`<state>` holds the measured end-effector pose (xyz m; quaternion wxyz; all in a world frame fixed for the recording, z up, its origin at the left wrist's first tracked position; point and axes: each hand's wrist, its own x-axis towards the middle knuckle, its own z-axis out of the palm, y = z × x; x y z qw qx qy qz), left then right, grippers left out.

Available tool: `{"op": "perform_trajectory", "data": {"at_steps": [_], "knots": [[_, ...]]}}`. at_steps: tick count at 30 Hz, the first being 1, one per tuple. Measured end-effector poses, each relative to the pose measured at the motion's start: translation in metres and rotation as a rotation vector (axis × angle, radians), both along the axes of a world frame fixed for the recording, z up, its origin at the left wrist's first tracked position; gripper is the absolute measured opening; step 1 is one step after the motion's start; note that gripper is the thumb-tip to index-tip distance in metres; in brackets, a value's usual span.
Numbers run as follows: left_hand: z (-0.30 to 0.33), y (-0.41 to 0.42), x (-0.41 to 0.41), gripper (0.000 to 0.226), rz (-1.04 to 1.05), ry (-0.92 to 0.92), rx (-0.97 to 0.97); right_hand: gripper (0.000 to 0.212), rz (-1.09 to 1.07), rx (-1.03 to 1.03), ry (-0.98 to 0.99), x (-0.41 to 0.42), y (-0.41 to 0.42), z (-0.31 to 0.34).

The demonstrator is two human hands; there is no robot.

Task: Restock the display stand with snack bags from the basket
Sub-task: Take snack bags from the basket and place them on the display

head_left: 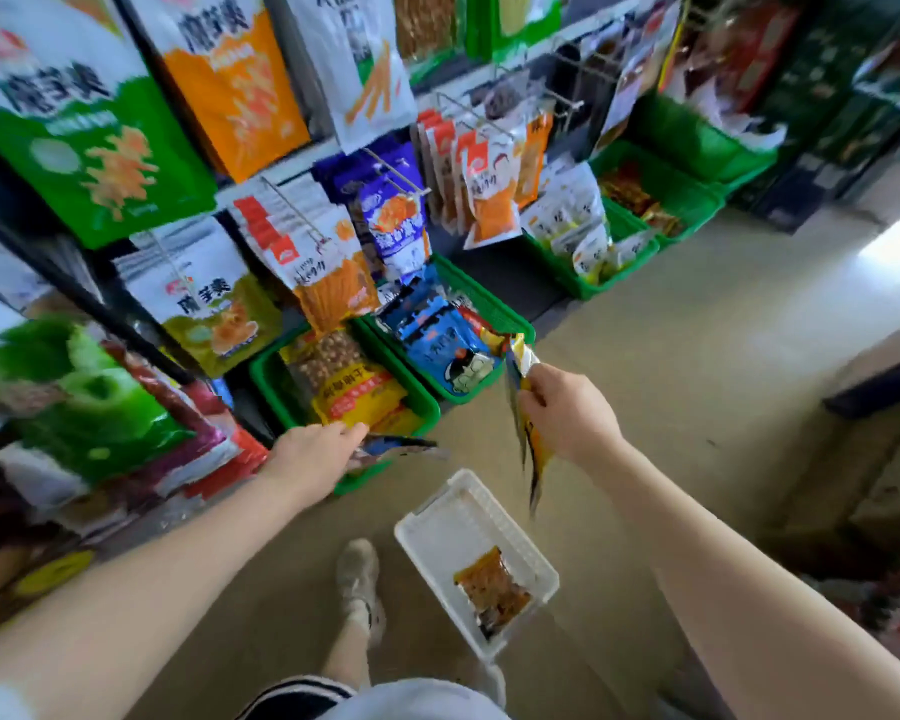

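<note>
A shopper's right hand grips a yellow snack bag above the white basket, where one brown bag remains. The left hand pinches a dark packet at the green bin; held by an edge, either could slip.

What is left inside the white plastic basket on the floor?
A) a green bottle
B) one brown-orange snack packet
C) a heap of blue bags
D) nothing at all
B: the white plastic basket on the floor holds a single brown-orange snack packet lying flat near its near end, while the rest of its bottom shows bare.
</note>
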<state>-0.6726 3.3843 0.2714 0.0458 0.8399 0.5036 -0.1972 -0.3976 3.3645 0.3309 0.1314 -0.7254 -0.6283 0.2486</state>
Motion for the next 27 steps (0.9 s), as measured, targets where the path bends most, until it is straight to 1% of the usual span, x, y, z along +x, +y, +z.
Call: {"op": "perform_trajectory", "data": {"at_steps": [2, 5, 7, 9, 10, 14, 15, 17, 18, 20, 22, 24, 26, 27], "knots": [[0.035, -0.027, -0.031, 0.046, 0.135, -0.047, 0.073, 0.022, 0.096, 0.103, 0.031, -0.024, 0.001, 0.045], [0.089, -0.061, -0.08, 0.051, 0.341, -0.143, 0.207, 0.029, 0.263, 0.208, 0.169, -0.067, 0.005, 0.104], [0.123, -0.083, -0.11, 0.051, 0.416, -0.212, 0.301, 0.032, 0.328, 0.214, 0.219, -0.103, 0.008, 0.138], [0.156, -0.106, -0.14, 0.048, 0.485, -0.218, 0.398, 0.038, 0.376, 0.212, 0.28, -0.146, 0.008, 0.164], [0.17, -0.118, -0.156, 0.047, 0.533, -0.217, 0.452, 0.036, 0.39, 0.201, 0.34, -0.169, 0.008, 0.175], [0.208, -0.159, -0.234, 0.046, 0.738, -0.337, 0.621, 0.009, 0.379, 0.173, 0.654, -0.266, -0.001, 0.218], [0.213, -0.166, -0.251, 0.043, 0.77, -0.342, 0.631, 0.008, 0.362, 0.168, 0.729, -0.286, -0.003, 0.229], [0.229, -0.184, -0.292, 0.039, 0.796, -0.337, 0.689, 0.017, 0.347, 0.136, 0.877, -0.332, -0.007, 0.253], [0.237, -0.19, -0.309, 0.04, 0.792, -0.349, 0.72, 0.018, 0.341, 0.117, 0.927, -0.352, -0.008, 0.263], [0.254, -0.205, -0.35, 0.043, 0.811, -0.329, 0.793, 0.015, 0.345, 0.107, 1.003, -0.4, -0.015, 0.284], [0.271, -0.216, -0.388, 0.04, 0.88, -0.262, 0.834, 0.02, 0.362, 0.15, 1.03, -0.444, -0.019, 0.302], [0.288, -0.222, -0.421, 0.041, 0.91, -0.302, 0.905, 0.026, 0.392, 0.229, 1.006, -0.482, -0.019, 0.322], [0.308, -0.222, -0.448, 0.042, 0.911, -0.349, 0.978, 0.027, 0.371, 0.222, 1.078, -0.512, -0.014, 0.337], [0.318, -0.219, -0.459, 0.043, 0.908, -0.317, 1.0, 0.027, 0.358, 0.211, 1.115, -0.525, -0.011, 0.346]]}}
